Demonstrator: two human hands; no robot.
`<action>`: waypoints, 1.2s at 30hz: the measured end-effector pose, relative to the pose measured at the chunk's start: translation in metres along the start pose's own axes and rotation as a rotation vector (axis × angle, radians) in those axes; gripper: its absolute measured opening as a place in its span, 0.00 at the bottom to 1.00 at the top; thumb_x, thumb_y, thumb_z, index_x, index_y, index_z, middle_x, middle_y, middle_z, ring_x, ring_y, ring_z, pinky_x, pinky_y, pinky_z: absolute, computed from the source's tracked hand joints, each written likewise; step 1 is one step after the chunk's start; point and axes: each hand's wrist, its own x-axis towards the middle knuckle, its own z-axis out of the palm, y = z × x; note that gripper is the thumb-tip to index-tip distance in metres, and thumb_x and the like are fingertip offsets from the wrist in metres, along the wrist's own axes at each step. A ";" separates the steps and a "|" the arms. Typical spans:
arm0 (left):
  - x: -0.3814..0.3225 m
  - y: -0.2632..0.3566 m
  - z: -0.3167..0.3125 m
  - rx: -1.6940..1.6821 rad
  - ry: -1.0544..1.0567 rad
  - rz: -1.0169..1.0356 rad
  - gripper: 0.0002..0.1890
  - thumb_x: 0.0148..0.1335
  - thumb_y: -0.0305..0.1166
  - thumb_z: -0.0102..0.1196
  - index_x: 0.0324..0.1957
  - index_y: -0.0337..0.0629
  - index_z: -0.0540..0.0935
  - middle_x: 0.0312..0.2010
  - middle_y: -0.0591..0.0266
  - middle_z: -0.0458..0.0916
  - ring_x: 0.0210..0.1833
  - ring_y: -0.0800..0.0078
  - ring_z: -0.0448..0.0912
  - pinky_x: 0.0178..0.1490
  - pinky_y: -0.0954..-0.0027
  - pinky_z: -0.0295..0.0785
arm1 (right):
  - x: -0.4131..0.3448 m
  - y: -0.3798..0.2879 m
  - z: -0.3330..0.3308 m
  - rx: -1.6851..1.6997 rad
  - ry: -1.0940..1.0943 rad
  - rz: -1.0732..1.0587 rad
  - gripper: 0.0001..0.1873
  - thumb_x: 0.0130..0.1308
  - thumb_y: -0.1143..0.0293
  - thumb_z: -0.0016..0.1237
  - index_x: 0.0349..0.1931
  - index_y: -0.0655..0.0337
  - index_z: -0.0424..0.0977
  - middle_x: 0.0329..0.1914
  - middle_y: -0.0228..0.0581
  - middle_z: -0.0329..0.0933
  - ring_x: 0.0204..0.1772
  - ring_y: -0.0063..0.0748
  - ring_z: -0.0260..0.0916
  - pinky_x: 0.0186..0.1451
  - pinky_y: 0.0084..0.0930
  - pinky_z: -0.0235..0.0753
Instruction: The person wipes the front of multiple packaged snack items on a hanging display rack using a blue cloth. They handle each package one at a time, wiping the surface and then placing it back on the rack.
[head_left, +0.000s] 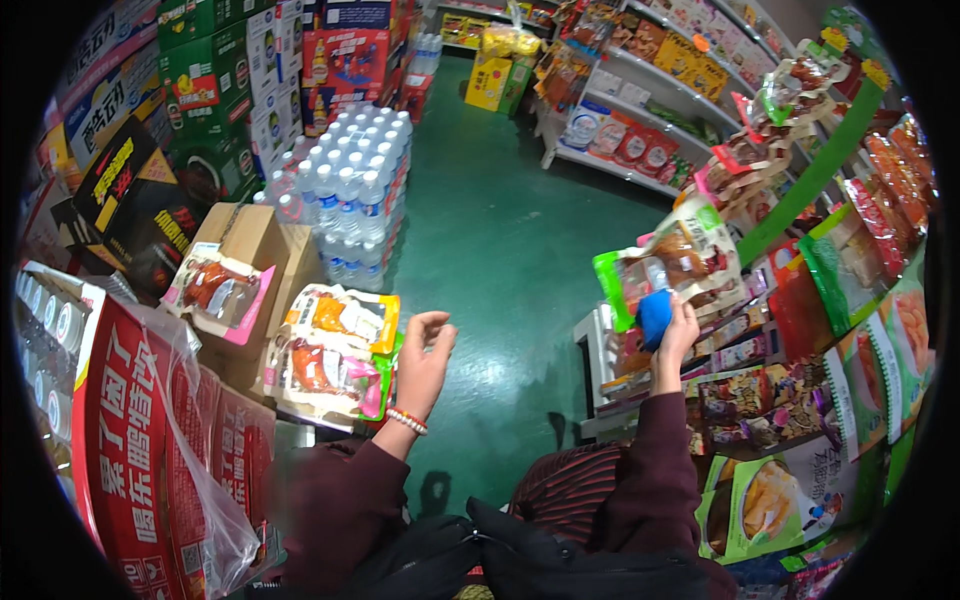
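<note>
My right hand (677, 334) grips a blue object (655, 319), perhaps a cloth, whose exact kind I cannot make out. It is held against a hanging row of bagged meat snacks, right at a pack with a green edge (613, 289) and a cream pack with a leg-shaped piece (686, 251). My left hand (425, 367), with a beaded bracelet (407, 421) on the wrist, is loosely bent and holds nothing. Just left of it, packs of cooked poultry legs (319, 371) with orange, pink and green edges lie together. Another pink-edged pack (217, 289) rests on a cardboard box (238, 225).
Shrink-wrapped water bottles (349, 187) stand beyond the packs. A red carton of bottles (112, 420) with torn clear film is near on the left. Snack shelves (630, 180) and a slanted green strip (817, 176) line the right. A green floor (495, 225) runs between.
</note>
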 end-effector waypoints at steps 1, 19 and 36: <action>0.002 -0.004 -0.002 0.100 0.005 0.034 0.14 0.66 0.33 0.55 0.51 0.38 0.74 0.42 0.60 0.79 0.47 0.74 0.78 0.49 0.72 0.73 | -0.020 0.004 0.011 0.046 -0.099 0.138 0.07 0.68 0.70 0.50 0.32 0.63 0.78 0.30 0.27 0.76 0.32 0.14 0.65 0.36 0.18 0.66; -0.001 -0.028 0.032 -0.197 -0.391 -0.452 0.19 0.66 0.32 0.57 0.57 0.36 0.74 0.49 0.63 0.80 0.50 0.79 0.77 0.54 0.75 0.72 | -0.131 -0.010 0.102 -0.053 -0.485 0.265 0.18 0.71 0.61 0.47 0.53 0.65 0.71 0.46 0.36 0.74 0.49 0.26 0.71 0.55 0.25 0.71; -0.010 -0.045 0.040 -0.207 -0.232 -0.315 0.19 0.65 0.31 0.58 0.56 0.36 0.75 0.47 0.66 0.80 0.46 0.81 0.77 0.51 0.75 0.71 | -0.136 0.020 0.100 -0.273 -0.446 -0.306 0.10 0.66 0.74 0.44 0.46 0.65 0.72 0.47 0.45 0.68 0.52 0.42 0.67 0.58 0.35 0.66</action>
